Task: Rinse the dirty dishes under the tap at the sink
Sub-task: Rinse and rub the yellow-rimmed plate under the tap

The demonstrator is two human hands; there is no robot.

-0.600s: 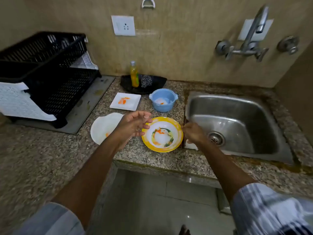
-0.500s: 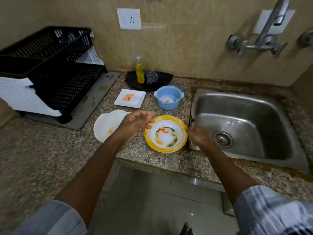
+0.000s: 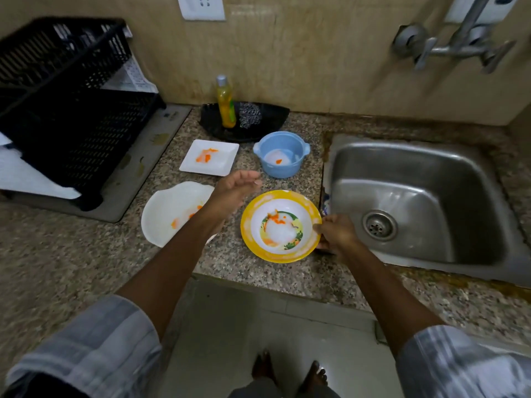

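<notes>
**Right hand on bowl rim, left hand loose above counter**

Where right hand meets yellow bowl: fingers pinched on the rim's sink-side edge, thumb over the top. Bowl flat on the granite counter, orange and white residue inside, green print round the well. Cannot tell whether lifted at all at the gripped edge.

Just right of the grip: steel sink, dry-looking, drain near hand level. Up and right of the grip, on the wall: tap, no water running.

Left of the grip, across the bowl: left hand, fingers loosely curled, palm toward the bowl, holding nothing, hovering just past the bowl's far-left rim. Contact with the bowl not seen.

Further left, partly under the left forearm: white plate, orange smears. Beyond the grip toward the wall: blue pot with white and orange residue, close to the sink's corner. Left of pot: square plate, orange smear. Behind both, against the wall: black tray bearing soap bottle upright and steel scrubber beside it.

Far left of the grip: black rack on a grey mat, well apart from all dishes.

Near bottom edge: striped sleeves, bare feet on tiled floor.
</notes>
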